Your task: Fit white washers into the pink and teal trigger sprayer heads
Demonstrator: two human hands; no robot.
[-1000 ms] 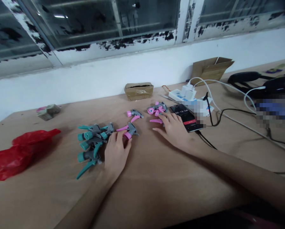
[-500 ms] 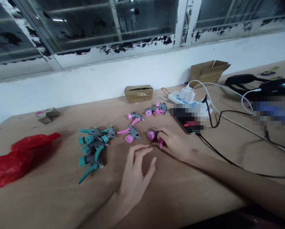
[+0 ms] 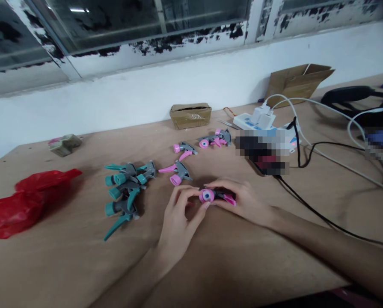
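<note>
- Left hand in the head view: pinching, fingers at the upper side and thumb below, at the pink collar of the gripped sprayer head.
- Right hand: curled around the dark body of the same piece, pink trigger angled toward the palm; thumb mostly hidden, exact contact there impossible to tell.
- Piece between both hands, low over the table; resting on wood or lifted slightly, cannot tell which. Collar opening turned toward the camera, pale inside with a dark centre.
- To work steadily, support the body with the right hand and let the left mind only the collar.
- Pinch the rim evenly from both sides; too hard a squeeze at one edge would probably tilt it.
- Avoid pressing the trigger into the palm: likely to swing and twist the body.
- Best to leave the opening uncovered, for an easy look inside.
- Watch the left knuckles near a loose pink sprayer head, just beyond the fingers; another behind it, and a small pink-and-grey cluster farther right.
- Left of the left hand and apart from it: teal sprayer heads, bunched together.
</note>
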